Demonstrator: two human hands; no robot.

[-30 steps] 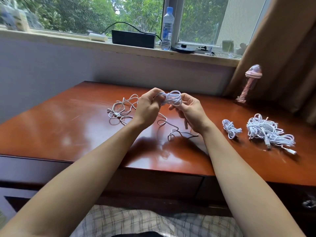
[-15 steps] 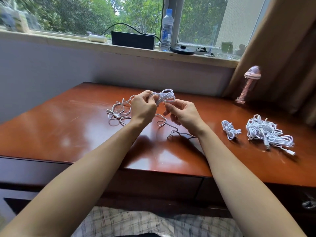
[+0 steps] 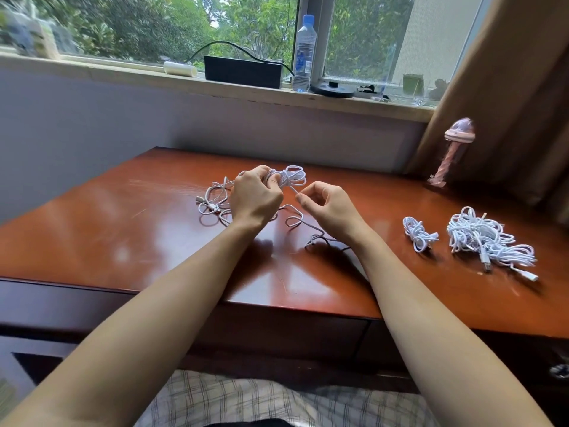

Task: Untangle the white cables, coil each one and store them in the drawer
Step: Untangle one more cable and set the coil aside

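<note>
Above the tabletop (image 3: 123, 241), the left hand (image 3: 254, 197) curls its fingers (image 3: 265, 176) round a half-wound white cable (image 3: 294, 177) (slack trails on the tabletop); the right hand (image 3: 328, 204) pinches one strand. A small coil (image 3: 417, 234) and a tangled bundle (image 3: 480, 238) lie at the tabletop's right end.

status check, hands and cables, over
Left hand grips the looped cable; right hand pinches its free strand. Small coil and big tangle lie on the desk, right side. Nothing blocking.
</note>
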